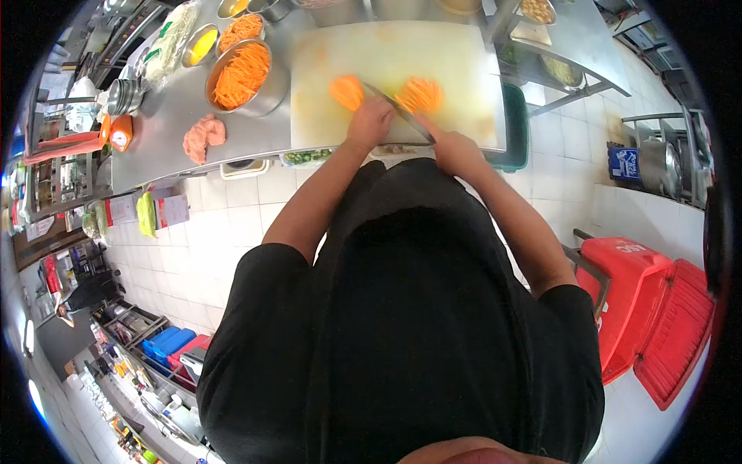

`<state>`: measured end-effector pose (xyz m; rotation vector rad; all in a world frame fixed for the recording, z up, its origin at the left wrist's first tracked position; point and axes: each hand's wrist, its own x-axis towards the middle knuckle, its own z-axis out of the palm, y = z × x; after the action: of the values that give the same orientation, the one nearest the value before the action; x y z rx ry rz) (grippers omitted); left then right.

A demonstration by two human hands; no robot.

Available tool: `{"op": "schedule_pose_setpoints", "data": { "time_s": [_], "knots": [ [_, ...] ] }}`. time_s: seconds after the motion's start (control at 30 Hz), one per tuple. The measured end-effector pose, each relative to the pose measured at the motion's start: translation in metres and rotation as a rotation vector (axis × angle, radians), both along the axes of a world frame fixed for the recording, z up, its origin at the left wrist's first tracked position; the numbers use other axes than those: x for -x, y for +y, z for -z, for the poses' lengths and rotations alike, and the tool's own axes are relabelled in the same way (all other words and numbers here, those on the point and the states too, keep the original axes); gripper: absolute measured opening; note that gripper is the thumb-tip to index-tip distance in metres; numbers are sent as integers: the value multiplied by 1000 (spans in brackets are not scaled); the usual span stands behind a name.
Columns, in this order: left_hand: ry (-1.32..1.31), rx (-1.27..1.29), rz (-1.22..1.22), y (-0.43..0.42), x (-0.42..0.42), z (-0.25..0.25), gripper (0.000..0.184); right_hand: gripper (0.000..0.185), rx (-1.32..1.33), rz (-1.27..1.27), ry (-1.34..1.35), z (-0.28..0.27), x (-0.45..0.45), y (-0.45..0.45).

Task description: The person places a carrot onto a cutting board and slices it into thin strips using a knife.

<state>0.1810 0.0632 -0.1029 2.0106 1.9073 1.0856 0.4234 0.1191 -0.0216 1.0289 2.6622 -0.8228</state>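
On the white cutting board (pixel 464 54), my right hand (pixel 459 153) grips the handle of a knife (pixel 407 117), whose blade slants up and left. My left hand (pixel 372 121) is closed, its fingers curled against the lower edge of some orange slices (pixel 346 91) that look like carrot; the fingertips are partly hidden. Just right of the blade lies a pile of orange strips (pixel 421 94), also carrot by their look. The knife's tip rests between the two orange piles, close to my left knuckles.
Left of the board stand a metal pot of carrot strips (pixel 242 76), a smaller bowl of strips (pixel 241 31) and a bowl with yellow contents (pixel 202 46). A crumpled pink cloth (pixel 205 138) lies near the table edge. A green bin (pixel 513 127) adjoins the board's right side.
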Motion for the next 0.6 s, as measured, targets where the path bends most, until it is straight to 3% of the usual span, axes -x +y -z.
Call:
{"op": "schedule_pose_setpoints", "data": {
  "time_s": [0.17,0.33,0.37,0.4,0.6],
  "knots": [
    [-64,25,-39,-12,4,-8,6,88,45,85,60,-2,-11,-1],
    [-93,-132,-275,-28,26,-9,10,82,98,19,113,1,-30,-8],
    [-121,-188,-317,-31,38,-7,12,81,99,30,112,0,-29,-7],
    [-45,-164,-352,-33,53,-8,26,80,100,37,111,0,-31,-6],
    [13,-7,-446,-21,88,-12,47,80,50,140,93,18,-27,22]
  ]
}}
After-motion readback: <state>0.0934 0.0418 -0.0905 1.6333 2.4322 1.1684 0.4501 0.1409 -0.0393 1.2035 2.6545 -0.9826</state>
